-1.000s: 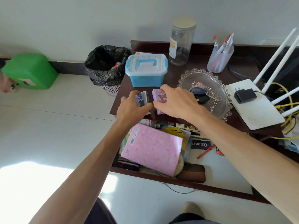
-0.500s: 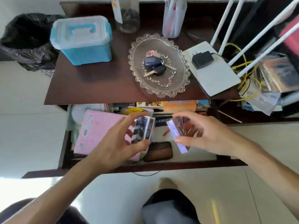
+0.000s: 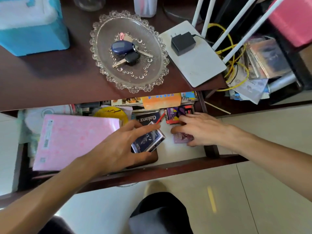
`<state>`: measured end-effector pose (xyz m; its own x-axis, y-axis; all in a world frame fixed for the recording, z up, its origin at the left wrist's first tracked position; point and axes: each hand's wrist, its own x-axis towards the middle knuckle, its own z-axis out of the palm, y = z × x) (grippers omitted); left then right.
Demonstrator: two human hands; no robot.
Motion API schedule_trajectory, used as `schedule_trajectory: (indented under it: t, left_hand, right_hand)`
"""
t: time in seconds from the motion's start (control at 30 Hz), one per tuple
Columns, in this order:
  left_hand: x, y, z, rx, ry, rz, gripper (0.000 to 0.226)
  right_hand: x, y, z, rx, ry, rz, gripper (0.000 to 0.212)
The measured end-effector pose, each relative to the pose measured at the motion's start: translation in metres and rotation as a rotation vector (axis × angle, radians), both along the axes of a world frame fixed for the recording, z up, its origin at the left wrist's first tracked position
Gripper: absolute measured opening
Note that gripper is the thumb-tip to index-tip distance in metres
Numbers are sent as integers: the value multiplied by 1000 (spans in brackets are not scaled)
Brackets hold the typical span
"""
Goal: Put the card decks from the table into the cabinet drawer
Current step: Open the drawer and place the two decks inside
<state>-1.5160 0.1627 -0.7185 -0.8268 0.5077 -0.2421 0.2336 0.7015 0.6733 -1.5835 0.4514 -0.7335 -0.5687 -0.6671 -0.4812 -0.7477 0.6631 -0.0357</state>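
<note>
Both hands are down inside the open drawer (image 3: 168,168) under the dark wooden table (image 3: 50,81). My left hand (image 3: 118,146) grips a dark blue card deck (image 3: 148,141), tilted, just above a brown object at the drawer's front. My right hand (image 3: 197,129) presses a purple card deck (image 3: 181,138) flat against the white drawer floor at the right; its fingers cover most of the deck.
The drawer also holds a pink booklet (image 3: 74,141), a yellow disc (image 3: 111,112), a Galanz booklet (image 3: 146,118), a red-purple pack (image 3: 175,114) and an orange box (image 3: 160,100). On the table stand a glass dish (image 3: 103,34) with keys, a blue storage box (image 3: 33,31) and a white router (image 3: 199,65).
Both hands carried the decks off the table and down into the drawer. The purple deck now lies on the drawer floor; the blue deck has dropped lower, still held.
</note>
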Motion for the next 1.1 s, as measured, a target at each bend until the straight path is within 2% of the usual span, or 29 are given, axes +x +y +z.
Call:
schedule_trajectory:
  t: [0.13, 0.33, 0.47, 0.6, 0.7, 0.87, 1.1]
  left_hand:
    - [0, 9, -4, -20, 5, -60, 75]
    - [-5, 24, -10, -47, 34, -125, 81]
    - [-10, 34, -14, -15, 18, -125, 81]
    - [-16, 50, -17, -62, -14, -172, 73]
    - [-25, 66, -22, -149, -61, -269, 68]
    - [-29, 95, -29, -276, -15, -460, 60]
    - [-22, 105, -38, -263, -69, -416, 49]
  right_hand:
    - [-2, 2, 2, 14, 71, 86, 65]
    - [-6, 8, 5, 24, 112, 94, 66]
    - [-4, 8, 2, -45, 88, 27, 68]
    - [-2, 12, 7, -110, 7, -143, 86]
    - [-4, 17, 18, -289, -44, -353, 72]
    - [7, 24, 23, -399, -50, -458, 52]
    - [15, 36, 24, -497, -107, -599, 42]
